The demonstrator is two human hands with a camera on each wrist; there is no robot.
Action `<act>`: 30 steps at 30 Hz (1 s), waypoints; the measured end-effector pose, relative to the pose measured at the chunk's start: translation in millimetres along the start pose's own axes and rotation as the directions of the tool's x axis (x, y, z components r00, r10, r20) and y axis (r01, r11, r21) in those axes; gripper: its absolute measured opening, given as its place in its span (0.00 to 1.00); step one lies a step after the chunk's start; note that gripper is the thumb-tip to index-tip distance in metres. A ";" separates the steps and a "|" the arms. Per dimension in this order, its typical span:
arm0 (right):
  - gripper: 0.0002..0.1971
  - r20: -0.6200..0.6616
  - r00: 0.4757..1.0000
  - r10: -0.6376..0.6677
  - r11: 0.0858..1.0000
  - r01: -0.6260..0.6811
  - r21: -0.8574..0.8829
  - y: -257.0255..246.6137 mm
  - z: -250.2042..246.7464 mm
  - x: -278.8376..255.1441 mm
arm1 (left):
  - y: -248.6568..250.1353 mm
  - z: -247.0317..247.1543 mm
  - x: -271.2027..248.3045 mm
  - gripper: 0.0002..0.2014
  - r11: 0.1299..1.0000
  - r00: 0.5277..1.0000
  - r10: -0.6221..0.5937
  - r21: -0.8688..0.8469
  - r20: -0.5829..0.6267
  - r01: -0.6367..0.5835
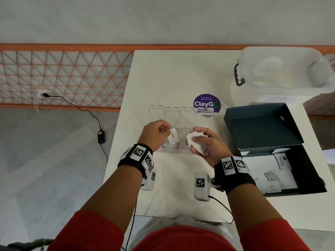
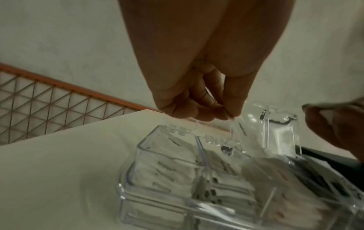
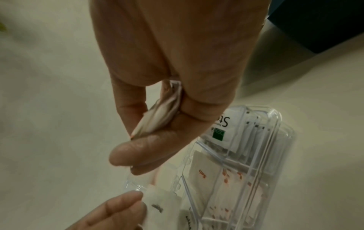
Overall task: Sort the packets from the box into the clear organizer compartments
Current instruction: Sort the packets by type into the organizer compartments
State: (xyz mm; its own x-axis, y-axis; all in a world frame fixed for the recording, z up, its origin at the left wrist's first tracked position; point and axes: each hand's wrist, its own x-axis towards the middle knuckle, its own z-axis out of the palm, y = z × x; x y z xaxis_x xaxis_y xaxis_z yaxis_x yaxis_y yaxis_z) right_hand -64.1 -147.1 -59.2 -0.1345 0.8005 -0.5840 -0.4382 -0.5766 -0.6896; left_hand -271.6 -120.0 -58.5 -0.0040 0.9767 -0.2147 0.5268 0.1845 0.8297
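Over the clear organizer (image 1: 181, 115), whose lids stand open, my left hand (image 1: 165, 129) pinches one white packet (image 1: 172, 138) by its top edge. The packet hangs above the organizer's near compartments. Beside it, my right hand (image 1: 194, 142) grips a bunch of white packets (image 1: 196, 144), seen edge-on in the right wrist view as a stack of packets (image 3: 161, 115) between thumb and fingers. The compartments hold sorted packets: Stevia packets (image 3: 222, 129), Salt packets (image 3: 202, 174) and black-printed packets (image 2: 165, 169). The dark box (image 1: 262, 127) lies open at the right with several packets, one a Stevia packet (image 1: 281, 161).
A purple round sticker (image 1: 206, 103) lies behind the organizer. A translucent lidded tub (image 1: 282, 69) stands at the table's back right. The white table's left edge (image 1: 116, 142) drops to the floor, where a cable and charger (image 1: 101, 137) lie. An orange lattice fence runs behind.
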 end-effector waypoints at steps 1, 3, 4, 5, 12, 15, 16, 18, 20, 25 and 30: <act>0.15 -0.001 1.000 -0.002 1.000 0.002 0.003 -0.2 -0.5 -0.3 | -2.3 0.5 0.9 0.09 0.998 1.000 0.006 0.056 -0.002 -0.005; 0.15 0.001 1.000 -0.004 1.000 0.004 0.010 0.0 -1.4 -0.3 | -5.0 2.4 2.4 0.08 0.988 0.999 0.023 0.154 0.022 -0.026; 0.14 0.000 1.000 -0.002 1.000 0.002 0.013 0.6 -1.8 -0.5 | -5.5 4.0 2.7 0.07 0.978 0.998 0.027 0.206 0.051 -0.037; 0.14 -0.003 1.000 0.001 1.000 -0.001 0.014 1.0 -2.1 -0.6 | -5.1 5.8 3.0 0.06 0.960 0.996 0.028 0.274 0.084 -0.050; 0.13 -0.038 0.999 0.002 0.999 -0.004 -0.049 -1.0 0.0 -1.5 | 12.6 4.2 -3.1 0.06 0.993 0.997 0.062 0.103 0.037 -0.065; 0.13 -0.014 1.000 0.001 0.998 -0.001 -0.061 -1.6 3.9 -2.2 | 27.6 3.7 -12.5 0.11 0.997 0.977 0.019 -0.077 0.212 -0.003; 0.12 0.003 1.000 0.002 0.998 -0.002 -0.063 -2.0 5.4 -2.4 | 30.4 5.6 -14.3 0.13 0.996 0.970 0.018 -0.094 0.244 0.005; 0.10 0.042 0.999 0.004 0.998 -0.002 -0.067 -3.0 8.2 -2.8 | 32.7 10.1 -16.3 0.13 0.991 0.968 0.025 -0.131 0.249 0.009; 0.10 0.081 0.997 0.001 0.998 0.004 -0.069 -3.8 9.0 -2.5 | 31.9 10.8 -16.4 0.11 0.985 0.975 0.023 -0.173 0.223 0.016; 0.14 0.121 0.993 -0.002 0.995 0.014 -0.094 -2.7 6.3 -2.0 | 26.9 5.3 -15.3 0.05 0.979 0.984 -0.027 -0.193 0.175 0.061; 0.15 0.067 0.998 0.016 0.997 -0.011 -0.073 -3.3 2.6 0.4 | 27.5 0.9 -16.5 0.06 0.945 0.995 -0.057 -0.318 0.086 0.082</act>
State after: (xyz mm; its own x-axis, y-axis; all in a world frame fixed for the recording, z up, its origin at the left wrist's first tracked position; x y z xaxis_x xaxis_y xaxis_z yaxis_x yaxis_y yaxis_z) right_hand -65.0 -144.4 -56.0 -0.2012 0.8002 -0.5649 -0.3702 -0.5960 -0.7125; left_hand -256.3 -131.1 -32.6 0.0389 0.9514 -0.3056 0.2270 0.2894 0.9299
